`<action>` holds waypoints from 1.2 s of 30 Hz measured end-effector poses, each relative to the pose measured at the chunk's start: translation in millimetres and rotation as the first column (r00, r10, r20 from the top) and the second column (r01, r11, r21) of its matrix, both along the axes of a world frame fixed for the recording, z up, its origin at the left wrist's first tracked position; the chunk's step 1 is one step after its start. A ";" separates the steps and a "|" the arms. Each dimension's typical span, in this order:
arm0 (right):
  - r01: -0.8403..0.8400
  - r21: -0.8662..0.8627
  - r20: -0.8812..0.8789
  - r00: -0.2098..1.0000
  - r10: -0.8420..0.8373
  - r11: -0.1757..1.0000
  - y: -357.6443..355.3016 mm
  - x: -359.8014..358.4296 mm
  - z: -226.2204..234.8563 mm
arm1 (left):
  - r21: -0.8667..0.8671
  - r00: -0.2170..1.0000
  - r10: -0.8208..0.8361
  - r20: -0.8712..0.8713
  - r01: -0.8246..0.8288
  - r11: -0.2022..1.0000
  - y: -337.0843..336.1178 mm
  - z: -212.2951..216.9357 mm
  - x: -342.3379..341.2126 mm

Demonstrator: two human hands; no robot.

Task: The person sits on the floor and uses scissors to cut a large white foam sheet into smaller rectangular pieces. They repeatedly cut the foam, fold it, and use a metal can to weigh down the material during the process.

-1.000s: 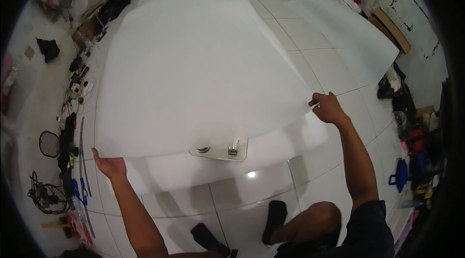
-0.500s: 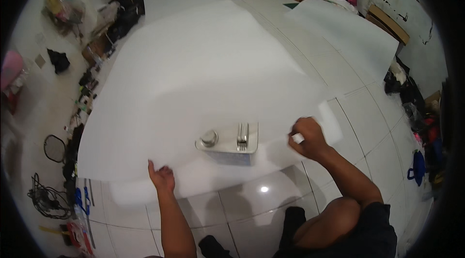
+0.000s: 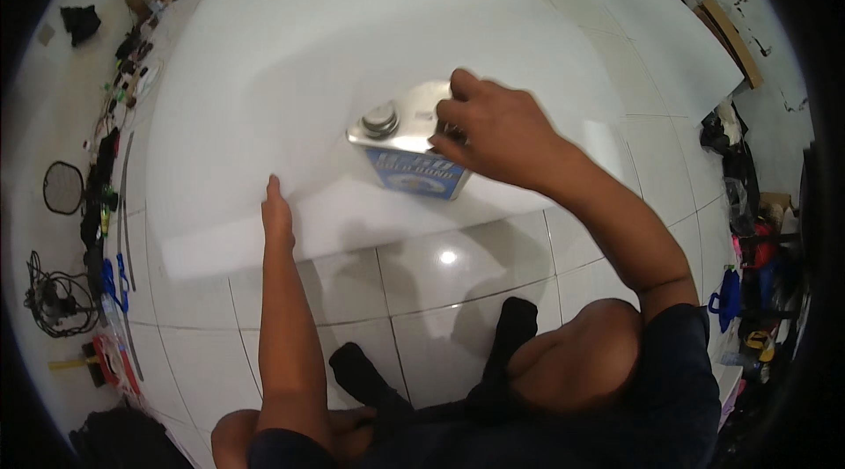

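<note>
With the right hand (image 3: 493, 130) gripping the handle atop the can (image 3: 409, 152), which stands on the sheet (image 3: 352, 47) near its front edge, lift straight up while the flat, open left hand (image 3: 277, 214), left of the can, pins that edge.

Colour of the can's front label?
Blue with pale lettering, on the metal can under the right hand; head view.

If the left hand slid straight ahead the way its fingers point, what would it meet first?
Likely nothing but more of the white sheet it lies on. The left hand points up the picture, and the metal can stands off to its right, seemingly outside that line.
</note>
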State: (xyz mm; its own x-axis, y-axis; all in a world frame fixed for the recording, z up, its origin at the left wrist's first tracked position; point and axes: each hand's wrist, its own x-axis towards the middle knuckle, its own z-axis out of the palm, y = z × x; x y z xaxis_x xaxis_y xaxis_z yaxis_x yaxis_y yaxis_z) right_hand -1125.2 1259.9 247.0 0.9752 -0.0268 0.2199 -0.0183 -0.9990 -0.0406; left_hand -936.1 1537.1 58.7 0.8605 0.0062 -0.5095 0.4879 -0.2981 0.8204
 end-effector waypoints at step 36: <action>0.041 0.195 -0.382 0.924 0.037 0.980 46.7 -116.0 -27.3 | 0.239 0.991 -0.039 0.128 0.007 0.971 10.1 -36.7 -14.2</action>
